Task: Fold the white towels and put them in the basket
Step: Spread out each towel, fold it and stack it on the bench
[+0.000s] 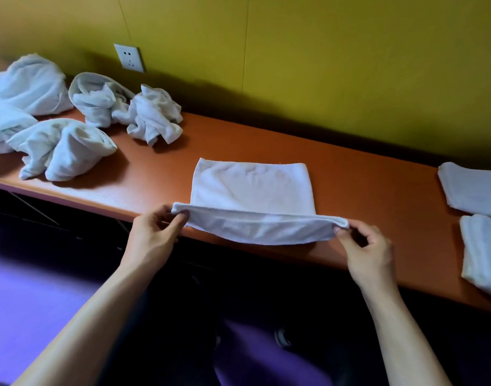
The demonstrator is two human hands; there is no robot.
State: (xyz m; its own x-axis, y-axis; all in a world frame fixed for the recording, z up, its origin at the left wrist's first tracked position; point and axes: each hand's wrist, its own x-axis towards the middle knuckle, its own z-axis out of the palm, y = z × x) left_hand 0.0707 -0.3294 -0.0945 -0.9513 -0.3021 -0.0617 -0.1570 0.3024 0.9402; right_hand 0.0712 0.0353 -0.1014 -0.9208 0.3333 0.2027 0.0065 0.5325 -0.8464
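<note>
A white towel (249,190) lies flat on the orange table (350,196), with its near edge lifted off the table's front edge. My left hand (155,235) pinches the near left corner. My right hand (369,246) pinches the near right corner. The lifted edge sags between the two hands. Two folded white towels (475,190) (483,249) lie at the right end of the table. No basket is in view.
Several crumpled white towels (63,147) (155,115) (27,84) are heaped on the left part of the table. A wall socket (129,57) sits on the yellow wall behind them. Below the table edge is a purple floor (30,296).
</note>
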